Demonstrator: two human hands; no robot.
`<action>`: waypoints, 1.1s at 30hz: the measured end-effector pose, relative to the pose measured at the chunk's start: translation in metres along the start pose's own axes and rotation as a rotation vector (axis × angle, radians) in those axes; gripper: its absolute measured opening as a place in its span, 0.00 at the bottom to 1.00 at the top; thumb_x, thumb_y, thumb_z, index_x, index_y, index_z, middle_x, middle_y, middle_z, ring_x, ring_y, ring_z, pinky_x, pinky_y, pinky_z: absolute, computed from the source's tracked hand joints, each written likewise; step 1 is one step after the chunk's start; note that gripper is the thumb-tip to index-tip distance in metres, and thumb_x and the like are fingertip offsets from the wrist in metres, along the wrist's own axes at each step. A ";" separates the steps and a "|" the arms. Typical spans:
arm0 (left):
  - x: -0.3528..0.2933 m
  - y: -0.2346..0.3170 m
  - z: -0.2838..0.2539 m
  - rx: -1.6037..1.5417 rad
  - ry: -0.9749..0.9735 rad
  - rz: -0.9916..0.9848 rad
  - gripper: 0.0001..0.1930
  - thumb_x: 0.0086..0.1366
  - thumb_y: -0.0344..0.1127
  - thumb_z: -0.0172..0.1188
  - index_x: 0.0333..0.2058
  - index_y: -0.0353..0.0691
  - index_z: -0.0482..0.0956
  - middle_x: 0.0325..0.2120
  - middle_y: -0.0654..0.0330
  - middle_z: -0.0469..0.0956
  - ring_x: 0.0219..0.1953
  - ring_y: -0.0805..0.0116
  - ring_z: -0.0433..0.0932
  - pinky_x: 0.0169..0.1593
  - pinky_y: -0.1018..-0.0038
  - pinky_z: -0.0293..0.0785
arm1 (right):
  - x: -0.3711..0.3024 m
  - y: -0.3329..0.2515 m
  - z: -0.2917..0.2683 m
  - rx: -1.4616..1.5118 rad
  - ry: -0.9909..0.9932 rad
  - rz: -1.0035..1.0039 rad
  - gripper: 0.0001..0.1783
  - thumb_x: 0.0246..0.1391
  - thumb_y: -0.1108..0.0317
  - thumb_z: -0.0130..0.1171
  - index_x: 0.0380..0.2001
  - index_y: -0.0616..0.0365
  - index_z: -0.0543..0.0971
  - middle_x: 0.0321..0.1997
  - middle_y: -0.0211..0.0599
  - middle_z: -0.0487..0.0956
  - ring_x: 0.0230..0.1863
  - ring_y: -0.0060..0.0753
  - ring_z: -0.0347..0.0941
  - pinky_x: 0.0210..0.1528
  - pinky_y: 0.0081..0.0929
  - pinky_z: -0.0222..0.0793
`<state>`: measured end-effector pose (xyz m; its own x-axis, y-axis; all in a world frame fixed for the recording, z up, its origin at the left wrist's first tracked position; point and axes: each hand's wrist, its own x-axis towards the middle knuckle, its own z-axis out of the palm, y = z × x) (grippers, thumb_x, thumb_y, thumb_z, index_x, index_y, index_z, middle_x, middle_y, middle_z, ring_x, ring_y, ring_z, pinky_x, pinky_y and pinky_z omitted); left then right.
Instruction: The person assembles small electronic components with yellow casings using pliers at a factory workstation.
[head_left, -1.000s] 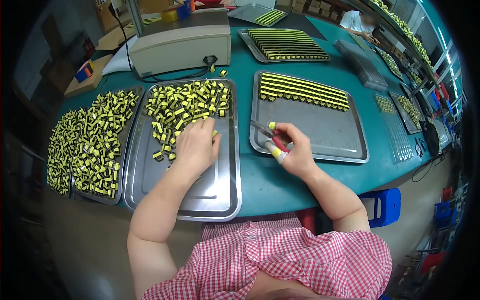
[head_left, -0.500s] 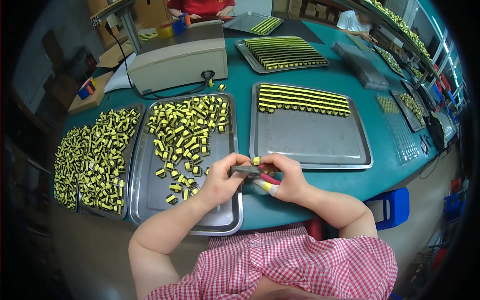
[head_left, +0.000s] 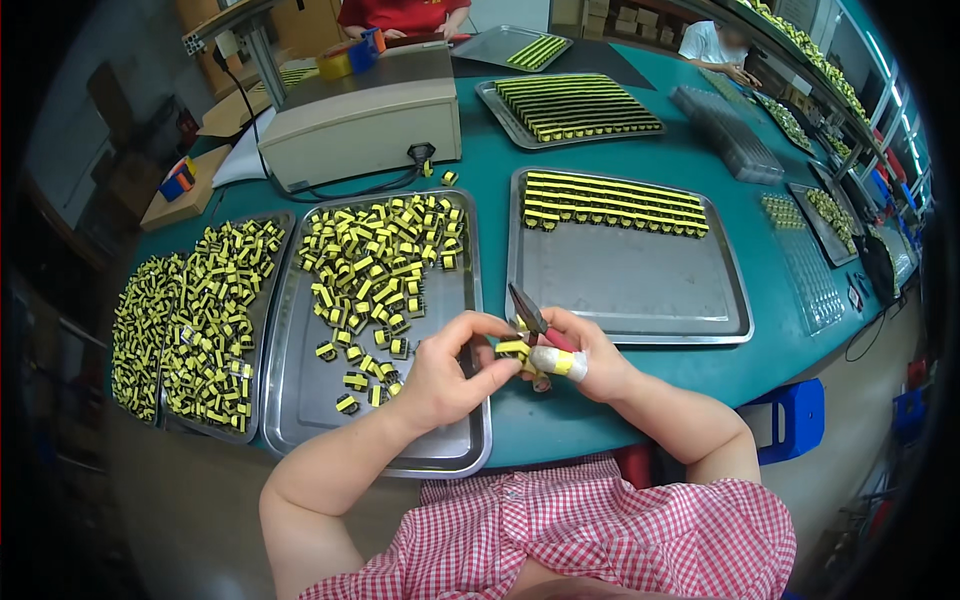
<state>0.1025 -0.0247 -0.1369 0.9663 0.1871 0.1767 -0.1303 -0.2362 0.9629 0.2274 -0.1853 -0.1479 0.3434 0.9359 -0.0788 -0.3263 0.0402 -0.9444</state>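
Note:
My left hand [head_left: 455, 372] is closed, with thumb and fingers pinching a small yellow-and-black transformer [head_left: 511, 349]. Close on its right, my right hand [head_left: 598, 368] grips pliers [head_left: 530, 312] with red handles, their dark jaws pointing up and away from me. White and yellow tape wraps a finger of this hand. Another bit of yellow shows among the fingers, partly hidden. Both hands hover over the gap between two metal trays. The left tray [head_left: 345, 445] carries a loose heap of like transformers [head_left: 375, 260]; in the right tray [head_left: 630, 285] several neat rows [head_left: 615, 205] line the far side.
Two more trays of loose transformers [head_left: 210, 340] stand at the far left. A beige box-shaped device [head_left: 360, 135] with a cable sits behind. Farther back is a tray full of rows [head_left: 575, 105]. Clear plastic trays [head_left: 725, 130] lie right. A blue stool [head_left: 790, 420] stands below the table.
The pliers have swung from pointing left to pointing away from me. My left hand now holds the transformer lower, beside the taped finger. The whole view has shifted slightly.

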 end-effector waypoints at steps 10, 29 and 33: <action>0.010 -0.007 -0.011 -0.109 0.283 0.058 0.16 0.53 0.27 0.61 0.42 0.32 0.72 0.25 0.67 0.72 0.26 0.83 0.67 0.30 0.85 0.65 | -0.003 -0.007 0.009 -0.860 0.376 -0.265 0.19 0.43 0.70 0.65 0.39 0.63 0.72 0.33 0.35 0.76 0.32 0.21 0.72 0.36 0.19 0.68; 0.006 -0.005 -0.015 -0.141 0.173 -0.038 0.17 0.50 0.27 0.65 0.38 0.34 0.69 0.30 0.64 0.72 0.31 0.80 0.70 0.36 0.83 0.68 | -0.005 -0.012 0.008 -1.115 0.444 -0.424 0.18 0.36 0.69 0.69 0.33 0.62 0.74 0.27 0.37 0.75 0.25 0.26 0.73 0.29 0.21 0.70; 0.007 -0.005 -0.016 -0.092 0.211 -0.023 0.19 0.48 0.30 0.68 0.37 0.35 0.70 0.27 0.67 0.70 0.28 0.82 0.66 0.33 0.85 0.65 | -0.005 -0.014 0.007 -1.163 0.469 -0.473 0.18 0.34 0.67 0.69 0.31 0.59 0.76 0.25 0.37 0.75 0.26 0.36 0.74 0.28 0.29 0.70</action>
<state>0.1066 -0.0071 -0.1376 0.9029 0.3885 0.1842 -0.1383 -0.1432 0.9800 0.2244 -0.1886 -0.1317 0.5585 0.6978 0.4484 0.7600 -0.2141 -0.6136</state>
